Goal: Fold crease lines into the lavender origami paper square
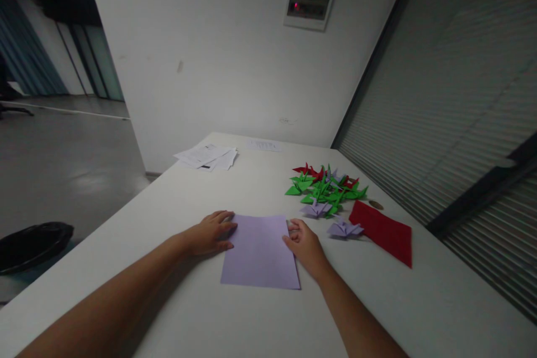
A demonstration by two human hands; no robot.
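A square of light purple paper (262,254) lies on the white table in front of me, its near right corner showing a thin second edge. My left hand (212,233) rests at the paper's upper left edge, fingers stretched out and apart, tips touching it. At the right edge is my right hand (306,246), its fingers curled and its thumb over the paper's border, pinching it. Just right of that hand sit two folded purple paper cranes (344,229). Behind them is a heap of green paper cranes (323,191) mixed with some red and purple ones.
Red paper (384,232) lies to the right, beside a small round brown object (376,205). Loose printed sheets (207,156) are at the table's far left. A blinded window (461,123) borders the right side. A black-lined bin (33,243) stands on the floor at left.
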